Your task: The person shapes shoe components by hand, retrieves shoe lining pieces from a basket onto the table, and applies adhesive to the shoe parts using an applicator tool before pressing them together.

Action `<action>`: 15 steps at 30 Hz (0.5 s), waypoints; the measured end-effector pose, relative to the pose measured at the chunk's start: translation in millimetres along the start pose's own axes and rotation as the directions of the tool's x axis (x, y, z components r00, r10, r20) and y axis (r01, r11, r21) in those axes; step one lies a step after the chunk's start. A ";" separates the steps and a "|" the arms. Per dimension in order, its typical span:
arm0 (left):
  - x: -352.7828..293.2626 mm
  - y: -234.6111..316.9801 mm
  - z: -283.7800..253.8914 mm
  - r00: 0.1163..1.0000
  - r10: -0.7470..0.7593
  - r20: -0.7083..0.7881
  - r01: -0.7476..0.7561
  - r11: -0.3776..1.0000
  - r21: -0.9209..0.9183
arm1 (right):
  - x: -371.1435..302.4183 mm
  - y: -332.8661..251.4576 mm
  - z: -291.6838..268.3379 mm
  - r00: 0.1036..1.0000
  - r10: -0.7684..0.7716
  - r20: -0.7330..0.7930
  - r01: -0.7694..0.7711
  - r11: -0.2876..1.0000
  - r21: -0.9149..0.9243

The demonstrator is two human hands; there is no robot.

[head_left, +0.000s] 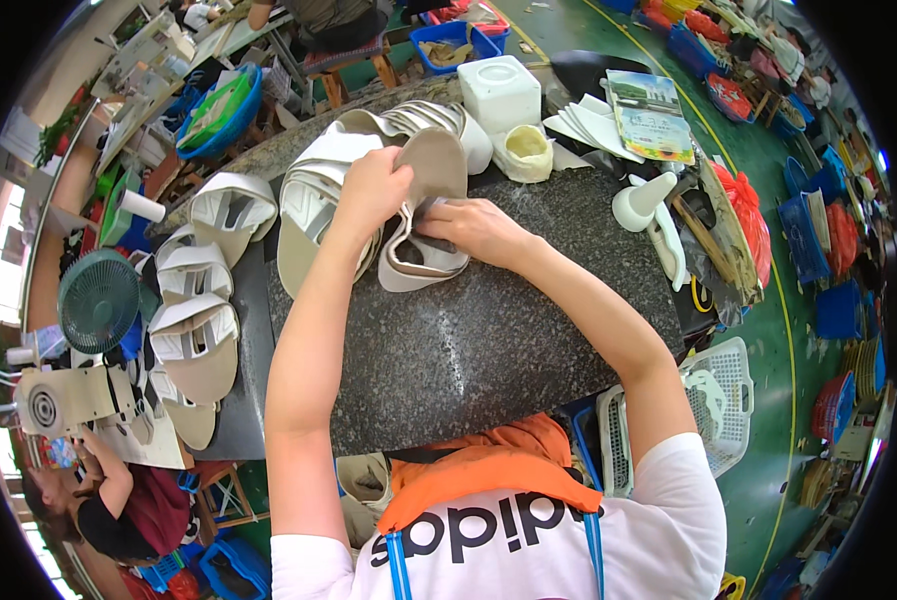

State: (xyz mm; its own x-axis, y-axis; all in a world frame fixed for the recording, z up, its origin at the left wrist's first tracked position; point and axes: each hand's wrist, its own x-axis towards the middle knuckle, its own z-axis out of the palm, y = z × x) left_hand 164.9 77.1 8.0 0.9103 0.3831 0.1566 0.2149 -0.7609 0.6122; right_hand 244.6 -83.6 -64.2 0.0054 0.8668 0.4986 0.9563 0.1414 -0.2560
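Observation:
A beige sun visor with a curved brim stands tilted at the far middle of the dark speckled table. My left hand is closed on the edge of its brim. Lower down, my right hand grips the visor's band from the right, its fingertips partly hidden inside the folds. Just left of it is a nested stack of beige and white visors, partly covered by my left forearm.
More visors line the left side. Behind stand a white foam block, a cream wrapped pot and white curved pieces. A white bottle lies right. A person works at a machine, lower left.

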 end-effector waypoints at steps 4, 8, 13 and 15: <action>3.9 -15.8 2.1 0.993 -0.086 0.085 0.093 0.992 -0.091 | -16.6 -1.8 -3.5 0.983 0.107 -0.146 -0.120 0.989 -0.088; -30.6 8.7 -2.3 0.997 -0.059 0.057 0.063 0.996 -0.070 | -38.4 -8.4 -22.7 0.933 0.360 0.000 -0.360 0.933 0.022; -116.9 26.0 -32.1 0.974 -0.012 -0.228 -0.013 0.994 -0.107 | -18.2 -7.8 -107.2 0.641 0.758 0.123 -0.763 0.609 0.217; -144.0 34.4 -38.7 0.942 0.019 -0.334 -0.034 0.999 -0.037 | -37.1 58.6 -109.1 0.617 0.740 -0.267 -0.765 0.643 0.015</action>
State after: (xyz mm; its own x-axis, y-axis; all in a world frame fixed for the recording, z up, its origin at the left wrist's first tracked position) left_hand 27.5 16.0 36.5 0.7441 0.5211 0.4181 0.1710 -0.7535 0.6348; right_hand 332.3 -159.6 -7.3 0.7892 0.5121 0.3390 0.6069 -0.5655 -0.5585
